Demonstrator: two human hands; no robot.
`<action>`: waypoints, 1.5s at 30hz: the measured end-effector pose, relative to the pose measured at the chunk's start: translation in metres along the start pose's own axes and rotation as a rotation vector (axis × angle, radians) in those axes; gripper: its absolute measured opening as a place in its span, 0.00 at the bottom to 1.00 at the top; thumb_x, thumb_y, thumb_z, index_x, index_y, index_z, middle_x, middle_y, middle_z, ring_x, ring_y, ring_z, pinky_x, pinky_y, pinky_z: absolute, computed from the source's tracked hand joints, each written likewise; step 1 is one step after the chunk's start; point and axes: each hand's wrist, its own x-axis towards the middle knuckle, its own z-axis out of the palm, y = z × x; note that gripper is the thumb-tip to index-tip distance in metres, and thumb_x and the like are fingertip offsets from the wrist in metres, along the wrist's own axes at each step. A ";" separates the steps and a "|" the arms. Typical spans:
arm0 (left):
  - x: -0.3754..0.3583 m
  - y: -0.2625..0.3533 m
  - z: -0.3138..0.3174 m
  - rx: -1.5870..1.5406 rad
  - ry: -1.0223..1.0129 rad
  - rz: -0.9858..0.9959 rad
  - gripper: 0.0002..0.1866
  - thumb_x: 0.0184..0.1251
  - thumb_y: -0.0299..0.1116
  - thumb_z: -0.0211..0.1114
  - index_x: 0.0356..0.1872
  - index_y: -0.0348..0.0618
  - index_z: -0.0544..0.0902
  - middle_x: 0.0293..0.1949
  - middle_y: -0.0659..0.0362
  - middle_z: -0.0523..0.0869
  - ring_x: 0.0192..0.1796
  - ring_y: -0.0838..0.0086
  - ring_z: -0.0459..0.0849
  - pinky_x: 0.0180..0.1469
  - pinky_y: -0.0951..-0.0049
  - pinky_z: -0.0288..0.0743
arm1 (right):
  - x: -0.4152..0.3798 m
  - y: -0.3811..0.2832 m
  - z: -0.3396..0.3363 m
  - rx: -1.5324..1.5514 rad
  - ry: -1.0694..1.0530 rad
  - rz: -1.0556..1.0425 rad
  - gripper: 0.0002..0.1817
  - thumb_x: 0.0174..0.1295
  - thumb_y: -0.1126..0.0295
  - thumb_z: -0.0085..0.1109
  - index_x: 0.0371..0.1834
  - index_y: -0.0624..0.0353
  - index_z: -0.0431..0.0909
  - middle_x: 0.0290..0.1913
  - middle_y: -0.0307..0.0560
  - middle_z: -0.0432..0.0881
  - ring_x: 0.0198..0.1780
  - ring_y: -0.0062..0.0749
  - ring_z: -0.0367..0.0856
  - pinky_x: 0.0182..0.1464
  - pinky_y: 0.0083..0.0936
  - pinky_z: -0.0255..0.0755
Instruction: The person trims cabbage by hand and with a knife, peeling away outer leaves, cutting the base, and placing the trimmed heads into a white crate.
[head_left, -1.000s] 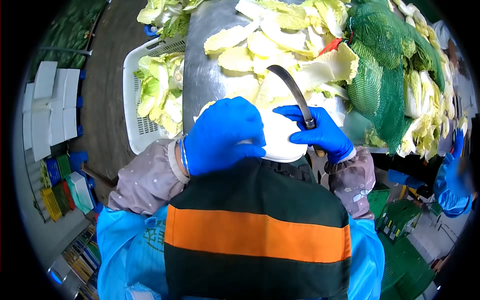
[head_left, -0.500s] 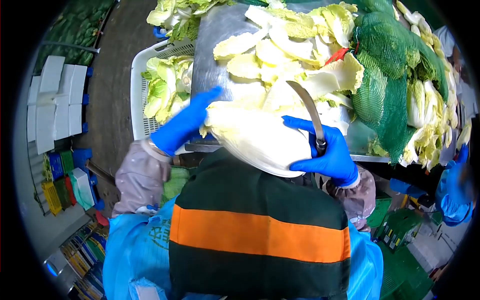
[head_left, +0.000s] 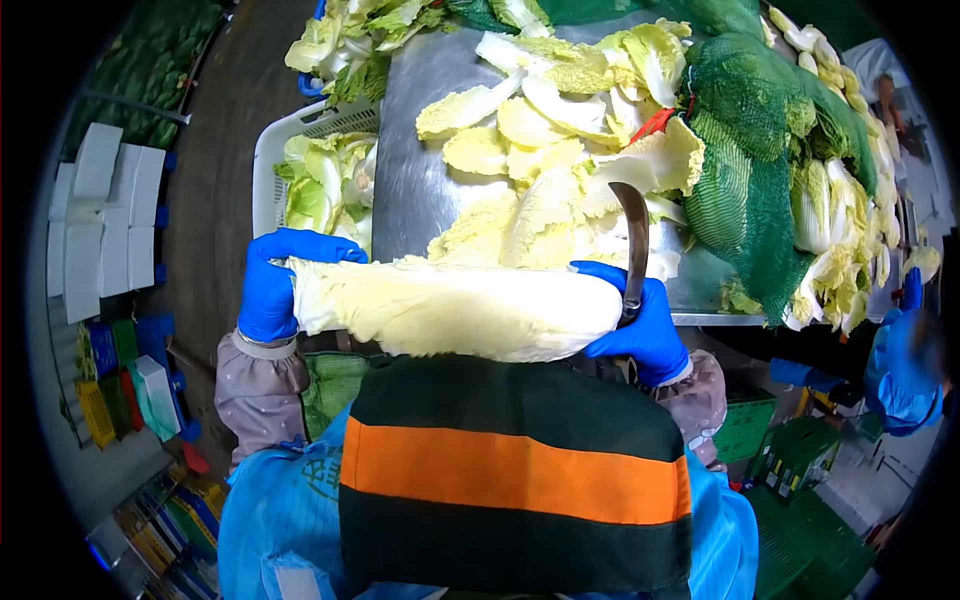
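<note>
A pale, peeled napa cabbage (head_left: 460,308) lies level across the front of my body, at the near edge of the metal table (head_left: 410,190). My left hand (head_left: 280,280), in a blue glove, is closed around its leafy left end. At the thick right end, my right hand (head_left: 642,328), also gloved in blue, grips the cabbage. A curved knife (head_left: 636,240) is held in the same right hand, its blade pointing up and its handle mostly hidden by the fingers. Loose cabbage leaves (head_left: 540,150) are spread over the table beyond.
A white basket (head_left: 265,185) with cabbage leaves stands left of the table. On the right are a green mesh bag (head_left: 740,170) and more cabbages (head_left: 830,215). A person in blue (head_left: 900,370) is at the far right. White boxes (head_left: 105,220) are stacked at left.
My left hand has gone from beside the cabbage to a grip on its leafy end. The cabbage has turned from slanted to level. My right hand keeps its hold on cabbage and knife.
</note>
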 end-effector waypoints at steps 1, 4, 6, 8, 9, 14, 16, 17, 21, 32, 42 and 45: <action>0.000 -0.001 0.000 0.024 0.033 -0.012 0.08 0.56 0.27 0.59 0.29 0.31 0.82 0.31 0.49 0.85 0.34 0.64 0.85 0.40 0.68 0.80 | 0.000 -0.002 0.000 -0.020 -0.004 -0.009 0.39 0.33 0.75 0.77 0.55 0.67 0.73 0.52 0.47 0.78 0.51 0.28 0.76 0.57 0.26 0.68; -0.008 -0.014 -0.024 0.282 -0.026 0.041 0.08 0.57 0.28 0.58 0.27 0.33 0.82 0.30 0.50 0.85 0.33 0.66 0.84 0.39 0.69 0.79 | 0.000 -0.006 0.000 -0.056 0.002 -0.023 0.39 0.32 0.74 0.78 0.55 0.66 0.73 0.53 0.48 0.78 0.52 0.29 0.76 0.58 0.27 0.67; -0.015 -0.013 -0.061 0.250 -0.133 0.073 0.07 0.55 0.25 0.59 0.32 0.33 0.82 0.31 0.49 0.85 0.32 0.67 0.84 0.39 0.69 0.79 | -0.007 0.001 -0.005 -0.089 0.041 -0.031 0.40 0.30 0.73 0.78 0.55 0.66 0.73 0.52 0.48 0.78 0.53 0.30 0.75 0.58 0.28 0.67; -0.027 -0.028 -0.105 0.295 0.038 -0.033 0.11 0.49 0.23 0.62 0.36 0.33 0.83 0.34 0.50 0.85 0.35 0.67 0.84 0.42 0.69 0.78 | -0.014 0.005 -0.007 -0.077 0.099 -0.010 0.43 0.26 0.71 0.80 0.55 0.66 0.73 0.51 0.47 0.78 0.54 0.31 0.74 0.59 0.29 0.66; -0.026 -0.017 -0.099 0.253 0.134 -0.076 0.12 0.48 0.24 0.63 0.36 0.32 0.83 0.35 0.51 0.85 0.38 0.67 0.84 0.45 0.71 0.77 | -0.019 0.008 -0.007 -0.084 0.156 -0.036 0.44 0.25 0.71 0.80 0.55 0.66 0.74 0.51 0.48 0.78 0.53 0.32 0.75 0.58 0.29 0.67; 0.009 -0.002 -0.039 0.403 -0.163 0.055 0.38 0.48 0.20 0.65 0.65 0.45 0.64 0.64 0.54 0.67 0.66 0.62 0.65 0.62 0.69 0.66 | -0.024 0.013 -0.010 -0.005 0.173 -0.243 0.41 0.24 0.66 0.81 0.50 0.61 0.74 0.53 0.60 0.76 0.54 0.43 0.76 0.56 0.35 0.71; 0.035 -0.010 0.019 -0.288 -0.355 -0.363 0.37 0.59 0.20 0.57 0.70 0.47 0.53 0.68 0.52 0.59 0.68 0.61 0.62 0.64 0.68 0.62 | -0.022 0.008 -0.009 0.019 0.129 -0.366 0.37 0.25 0.64 0.81 0.46 0.57 0.75 0.54 0.67 0.73 0.56 0.51 0.73 0.54 0.40 0.71; 0.041 -0.040 0.046 -0.354 -0.417 -0.490 0.35 0.59 0.26 0.61 0.68 0.43 0.58 0.66 0.53 0.63 0.67 0.65 0.62 0.66 0.69 0.58 | -0.020 0.003 -0.010 0.012 0.075 -0.398 0.35 0.25 0.74 0.77 0.47 0.61 0.77 0.55 0.63 0.74 0.58 0.48 0.72 0.61 0.40 0.64; 0.044 -0.046 0.108 -0.110 -0.819 -0.263 0.39 0.51 0.36 0.72 0.64 0.36 0.64 0.60 0.54 0.71 0.62 0.69 0.67 0.64 0.70 0.59 | -0.022 0.003 0.002 0.184 0.477 -0.310 0.39 0.38 0.75 0.65 0.62 0.62 0.65 0.55 0.54 0.75 0.52 0.35 0.77 0.55 0.26 0.69; 0.064 -0.055 0.242 -0.001 -0.479 0.322 0.51 0.48 0.31 0.73 0.69 0.37 0.48 0.64 0.47 0.59 0.66 0.61 0.62 0.65 0.64 0.60 | -0.041 0.024 0.007 0.504 0.765 -0.182 0.40 0.49 0.76 0.60 0.68 0.62 0.54 0.54 0.48 0.75 0.52 0.30 0.75 0.47 0.20 0.71; 0.121 -0.025 0.316 -0.183 -0.608 -0.054 0.46 0.56 0.37 0.67 0.70 0.42 0.46 0.64 0.51 0.62 0.64 0.65 0.66 0.62 0.65 0.64 | -0.072 0.020 -0.100 0.589 0.595 -0.302 0.31 0.49 0.74 0.64 0.58 0.67 0.65 0.50 0.48 0.77 0.50 0.32 0.77 0.54 0.27 0.70; 0.149 -0.018 0.331 -0.452 -0.769 -0.567 0.35 0.60 0.39 0.62 0.65 0.38 0.59 0.60 0.50 0.71 0.60 0.64 0.72 0.61 0.63 0.67 | -0.082 0.012 -0.124 0.433 0.428 -0.172 0.31 0.47 0.73 0.66 0.57 0.67 0.67 0.48 0.47 0.78 0.48 0.30 0.77 0.52 0.26 0.71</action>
